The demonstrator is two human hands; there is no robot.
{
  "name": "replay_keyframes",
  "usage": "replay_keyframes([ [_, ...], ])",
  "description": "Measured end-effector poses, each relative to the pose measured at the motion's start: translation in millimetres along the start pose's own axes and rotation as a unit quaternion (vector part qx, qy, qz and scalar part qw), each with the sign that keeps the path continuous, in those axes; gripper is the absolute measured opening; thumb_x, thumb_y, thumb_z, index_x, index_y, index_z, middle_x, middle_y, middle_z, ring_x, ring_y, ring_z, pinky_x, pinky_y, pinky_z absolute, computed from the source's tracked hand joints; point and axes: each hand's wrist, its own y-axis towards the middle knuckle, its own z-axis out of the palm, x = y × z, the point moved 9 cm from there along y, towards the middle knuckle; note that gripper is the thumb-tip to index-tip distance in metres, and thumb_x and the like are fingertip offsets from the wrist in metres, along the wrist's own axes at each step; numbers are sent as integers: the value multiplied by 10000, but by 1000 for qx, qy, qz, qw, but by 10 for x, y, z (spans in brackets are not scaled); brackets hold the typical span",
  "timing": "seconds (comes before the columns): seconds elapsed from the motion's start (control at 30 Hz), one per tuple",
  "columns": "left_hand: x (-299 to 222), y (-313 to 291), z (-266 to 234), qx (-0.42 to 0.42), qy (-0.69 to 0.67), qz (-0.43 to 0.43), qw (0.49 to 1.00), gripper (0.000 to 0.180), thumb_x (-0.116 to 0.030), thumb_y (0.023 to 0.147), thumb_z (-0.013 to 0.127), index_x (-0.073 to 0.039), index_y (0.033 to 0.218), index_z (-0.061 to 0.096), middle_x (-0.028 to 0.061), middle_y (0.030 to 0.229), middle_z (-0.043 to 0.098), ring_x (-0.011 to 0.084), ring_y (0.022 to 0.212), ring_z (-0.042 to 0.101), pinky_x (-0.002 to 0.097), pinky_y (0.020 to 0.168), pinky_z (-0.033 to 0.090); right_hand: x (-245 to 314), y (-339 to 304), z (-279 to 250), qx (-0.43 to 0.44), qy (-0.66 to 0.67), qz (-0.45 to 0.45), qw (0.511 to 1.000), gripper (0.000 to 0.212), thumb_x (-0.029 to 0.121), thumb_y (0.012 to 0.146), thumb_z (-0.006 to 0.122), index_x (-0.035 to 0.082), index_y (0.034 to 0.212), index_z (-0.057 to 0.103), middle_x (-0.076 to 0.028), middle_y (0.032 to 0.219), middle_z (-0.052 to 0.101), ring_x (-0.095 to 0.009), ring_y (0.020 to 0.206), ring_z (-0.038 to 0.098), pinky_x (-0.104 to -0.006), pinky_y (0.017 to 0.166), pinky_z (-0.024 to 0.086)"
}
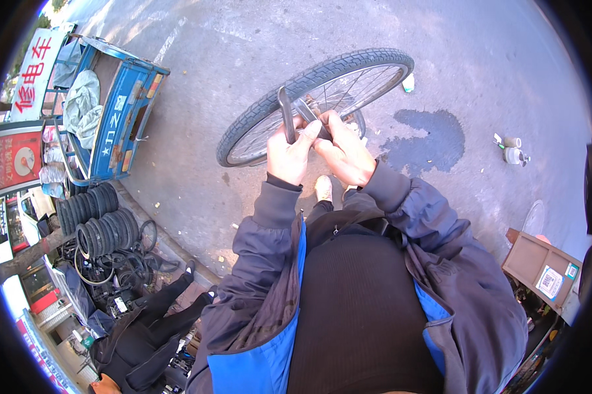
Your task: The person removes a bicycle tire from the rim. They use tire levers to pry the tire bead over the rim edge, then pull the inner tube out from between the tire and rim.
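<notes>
My left fingers [304, 139] grasp the bent metal bar [286, 113], my right fingers [333, 126] the dark strip [307, 111]; beyond them, the bicycle wheel [322, 68] slants up rightward.

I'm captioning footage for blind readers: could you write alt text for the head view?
A person's bare left hand and right hand meet in front of a spoked, dark-tyred bicycle wheel, the left gripping a slim dark bar. A blue metal cart stands on grey pavement at left, near stacked black rubber tyres.
</notes>
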Motion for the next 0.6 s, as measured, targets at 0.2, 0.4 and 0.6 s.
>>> replay_keyframes([
  [0.2, -113, 45, 59, -20, 35, 8, 999, 187, -174, 965, 735, 7, 935, 698, -62, 660, 535, 24, 559, 441, 235, 504, 326, 24, -44, -124, -35, 52, -26, 998, 466, 91, 862, 661, -41, 1254, 446, -152, 1088, 602, -241, 924, 614, -386, 848, 521],
  [0.4, -11, 44, 80, 5, -45, -13, 999, 146, -131, 966, 710, 15, 977, 700, -8, 806, 648, 61, 715, 560, 250, 653, 450, 568, -73, -387, -101, -105, -109, 983, 430, 176, 866, 767, -6, 1225, 615, -97, 928, 621, -193, 782, 608, -325, 757, 533],
  [0.6, -76, 103, 71, -17, -68, 53, 996, 117, -51, 961, 617, 20, 974, 708, 49, 936, 714, 100, 864, 638, 269, 763, 518, 893, 261, -127, -76, -193, -157, 966, 360, 318, 837, 799, 10, 1004, 716, -144, 860, 666, -284, 743, 671, -365, 675, 533],
])
